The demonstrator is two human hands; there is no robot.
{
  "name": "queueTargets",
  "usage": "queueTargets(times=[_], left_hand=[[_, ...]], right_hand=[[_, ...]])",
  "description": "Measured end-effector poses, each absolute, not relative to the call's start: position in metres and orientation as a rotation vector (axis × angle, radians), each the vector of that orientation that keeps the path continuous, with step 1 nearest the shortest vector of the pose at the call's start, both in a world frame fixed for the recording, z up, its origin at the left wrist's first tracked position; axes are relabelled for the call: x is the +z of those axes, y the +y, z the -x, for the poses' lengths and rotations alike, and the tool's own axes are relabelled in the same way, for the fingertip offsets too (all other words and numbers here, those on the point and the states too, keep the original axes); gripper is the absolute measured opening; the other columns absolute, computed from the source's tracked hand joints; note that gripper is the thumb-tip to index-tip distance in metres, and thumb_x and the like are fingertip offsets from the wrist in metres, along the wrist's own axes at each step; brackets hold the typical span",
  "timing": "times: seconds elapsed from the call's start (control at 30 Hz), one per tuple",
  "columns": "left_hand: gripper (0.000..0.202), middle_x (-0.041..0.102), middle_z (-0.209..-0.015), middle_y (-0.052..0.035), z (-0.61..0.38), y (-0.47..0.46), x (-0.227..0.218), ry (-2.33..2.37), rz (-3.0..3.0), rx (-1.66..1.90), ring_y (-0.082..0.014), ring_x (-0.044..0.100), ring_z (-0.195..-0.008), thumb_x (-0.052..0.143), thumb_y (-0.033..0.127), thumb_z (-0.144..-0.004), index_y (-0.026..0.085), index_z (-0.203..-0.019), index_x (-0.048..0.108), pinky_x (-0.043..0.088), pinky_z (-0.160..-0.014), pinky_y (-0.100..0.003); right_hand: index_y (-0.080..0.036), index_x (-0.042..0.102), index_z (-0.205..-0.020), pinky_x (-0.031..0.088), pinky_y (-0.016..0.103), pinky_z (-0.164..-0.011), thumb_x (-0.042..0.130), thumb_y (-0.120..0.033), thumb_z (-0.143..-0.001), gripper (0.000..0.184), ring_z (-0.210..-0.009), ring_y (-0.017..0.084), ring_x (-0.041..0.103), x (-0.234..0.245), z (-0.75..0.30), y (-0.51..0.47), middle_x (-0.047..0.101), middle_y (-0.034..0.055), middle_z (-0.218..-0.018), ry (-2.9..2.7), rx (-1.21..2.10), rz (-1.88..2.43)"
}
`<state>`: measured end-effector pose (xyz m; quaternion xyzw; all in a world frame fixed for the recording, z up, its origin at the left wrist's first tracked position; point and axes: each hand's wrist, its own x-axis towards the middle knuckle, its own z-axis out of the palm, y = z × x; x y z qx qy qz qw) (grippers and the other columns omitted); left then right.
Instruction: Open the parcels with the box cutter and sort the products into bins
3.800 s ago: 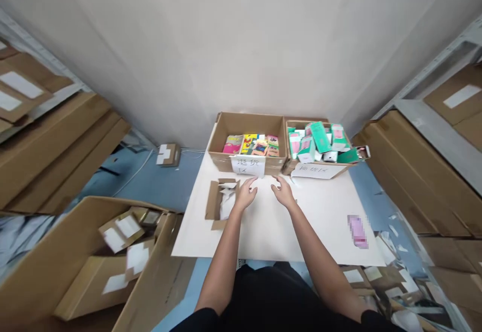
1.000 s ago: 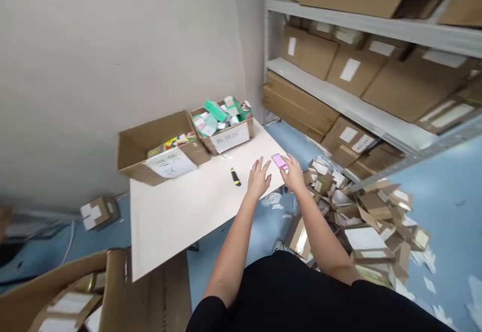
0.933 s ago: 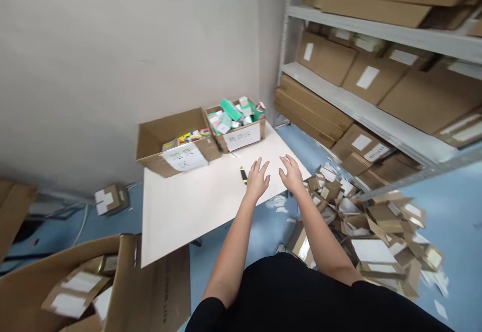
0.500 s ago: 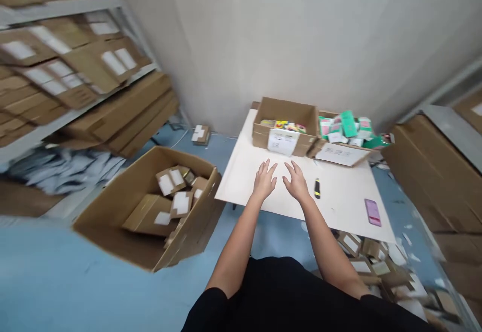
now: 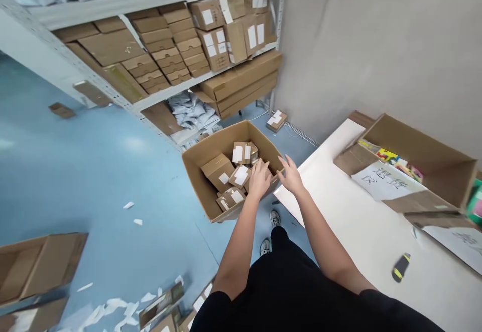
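Both my arms reach out over a big open cardboard box that stands on the blue floor. It holds several small brown parcels with white labels. My left hand hovers above the parcels with fingers spread, holding nothing. My right hand is over the box's right rim, by the corner of the white table, also open and empty.
On the table stand a labelled carton with colourful packs and a black-and-yellow cutter. Metal shelving stacked with cartons runs along the left. Flattened boxes and paper scraps lie on the floor.
The view has swung left from the table to the floor box. Both hands have left the tabletop and now hover over the box, still empty.
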<state>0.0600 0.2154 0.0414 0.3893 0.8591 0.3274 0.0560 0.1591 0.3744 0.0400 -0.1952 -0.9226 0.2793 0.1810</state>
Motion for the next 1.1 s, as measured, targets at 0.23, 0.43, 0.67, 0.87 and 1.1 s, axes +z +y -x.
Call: queueTargets(times=[0.23, 0.43, 0.67, 0.87, 1.1], left_hand=[[0.059, 0.040, -0.169, -0.0144, 0.014, 0.209, 0.025, 2.751, -0.865, 0.939, -0.0340, 0.039, -0.155, 0.064, 0.022, -0.094, 0.024, -0.153, 0.055, 0.040, -0.124, -0.054], [0.063, 0.038, -0.170, -0.0128, 0.069, 0.212, 0.011, 2.805, -0.728, 0.893, -0.0331, 0.039, -0.155, 0.066, 0.021, -0.092, 0.024, -0.154, 0.054, 0.041, -0.124, -0.052], [0.061, 0.043, -0.167, -0.0130, 0.096, 0.155, -0.042, 2.812, -0.329, 0.909, -0.0324, 0.040, -0.156, 0.069, 0.024, -0.092, 0.025, -0.152, 0.057, 0.041, -0.124, -0.053], [0.067, 0.047, -0.166, -0.0122, 0.119, 0.133, -0.150, 2.574, -0.013, 1.052, -0.0313, 0.049, -0.150, 0.074, 0.018, -0.086, 0.025, -0.150, 0.058, 0.045, -0.122, -0.046], [0.091, 0.061, -0.153, -0.0116, 0.143, 0.125, -0.312, 2.233, 0.413, 1.286, -0.0338, 0.055, -0.143, 0.085, 0.014, -0.074, 0.026, -0.157, 0.051, 0.044, -0.119, -0.046]], right_hand=[[-0.023, 0.049, -0.158, 0.040, 0.055, -0.123, 0.059, -0.023, -0.093, 0.066, -0.152, 0.033, 0.041, 0.013, -0.080, 0.390, 0.041, 0.0161, -0.165, -2.665, 0.899, 0.485], [-0.018, 0.048, -0.158, 0.042, 0.049, -0.123, 0.059, -0.019, -0.092, 0.067, -0.150, 0.031, 0.045, -0.015, -0.014, 0.406, 0.044, 0.0182, -0.163, -2.755, 1.005, 0.387], [-0.016, 0.049, -0.158, 0.041, 0.048, -0.124, 0.056, -0.016, -0.092, 0.066, -0.151, 0.029, 0.044, -0.059, 0.059, 0.386, 0.047, 0.0184, -0.161, -2.870, 1.138, 0.254], [-0.017, 0.044, -0.160, 0.042, 0.048, -0.123, 0.056, -0.011, -0.089, 0.072, -0.148, 0.030, 0.047, -0.143, 0.102, 0.362, 0.052, 0.0165, -0.157, -2.979, 1.179, 0.271], [-0.023, 0.041, -0.163, 0.049, 0.046, -0.116, 0.056, -0.012, -0.087, 0.078, -0.136, 0.030, 0.056, -0.283, 0.128, 0.342, 0.059, 0.0112, -0.150, -3.074, 1.213, 0.330]])
